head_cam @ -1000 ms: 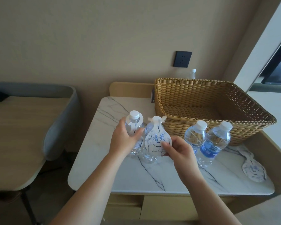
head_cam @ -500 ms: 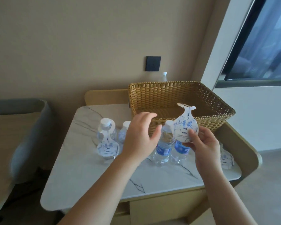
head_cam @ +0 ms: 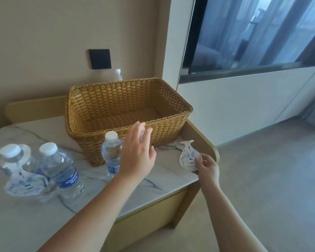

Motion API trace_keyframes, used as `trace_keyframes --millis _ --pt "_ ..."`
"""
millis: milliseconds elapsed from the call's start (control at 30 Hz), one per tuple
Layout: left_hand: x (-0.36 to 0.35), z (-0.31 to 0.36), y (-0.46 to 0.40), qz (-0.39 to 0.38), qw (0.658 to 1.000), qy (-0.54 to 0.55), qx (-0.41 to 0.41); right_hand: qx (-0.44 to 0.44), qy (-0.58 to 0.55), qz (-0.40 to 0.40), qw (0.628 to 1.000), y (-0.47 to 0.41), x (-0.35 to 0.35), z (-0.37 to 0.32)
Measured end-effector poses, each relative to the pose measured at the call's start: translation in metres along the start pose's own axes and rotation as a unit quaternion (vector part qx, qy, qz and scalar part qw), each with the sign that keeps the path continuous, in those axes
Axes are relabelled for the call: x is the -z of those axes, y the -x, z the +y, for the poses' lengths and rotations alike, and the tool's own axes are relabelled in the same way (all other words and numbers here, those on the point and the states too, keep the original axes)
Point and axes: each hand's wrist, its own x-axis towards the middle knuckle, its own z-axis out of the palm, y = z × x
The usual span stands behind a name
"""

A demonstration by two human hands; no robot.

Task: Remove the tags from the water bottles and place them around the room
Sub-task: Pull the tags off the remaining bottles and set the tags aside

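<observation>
Right hand (head_cam: 206,167) pinches a loose tag (head_cam: 189,157) low over the right end of the marble surface (head_cam: 164,179), its fingers curled on the lower edge. Left hand (head_cam: 135,153), fingers spread and holding nothing, hovers before the basket (head_cam: 127,106), hiding a bottle behind it. Three bottles show: one beside the hand (head_cam: 111,153), one with a blue label (head_cam: 61,170), one still tagged (head_cam: 15,170), blurred. Another bottle top (head_cam: 117,74) peeks behind the basket.

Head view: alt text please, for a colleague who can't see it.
Right hand pinches a removed tag at the marble table's right edge. Open left hand hovers by a bottle before a wicker basket; one bottle at left keeps its tag.
</observation>
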Motion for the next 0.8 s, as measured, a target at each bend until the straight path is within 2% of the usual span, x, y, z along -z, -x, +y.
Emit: trace_keyframes --millis 167,433,567,667,733,800 --pt "-0.010 -0.006 0.004 0.023 1.000 -0.007 -0.007 0.025 0.121 -0.007 0.992 -0.030 -0.020 0.016" --pt "-0.014 -0.006 0.003 0.024 1.000 -0.002 0.002 0.031 0.251 0.055 0.966 -0.055 -0.034 0.026" --pt "-0.013 -0.006 0.002 0.023 1.000 -0.001 0.005 0.089 0.390 0.043 0.915 -0.052 -0.031 0.024" --pt "-0.014 -0.006 0.003 0.019 1.000 -0.003 0.007 0.175 0.522 0.047 0.834 -0.040 -0.027 0.028" --pt "-0.014 -0.005 0.003 0.012 1.000 -0.004 0.008 0.245 0.541 0.006 0.805 -0.028 -0.025 0.034" --pt "-0.013 -0.005 0.003 0.008 1.000 -0.006 0.007 0.261 0.565 -0.072 0.779 -0.021 -0.022 0.045"
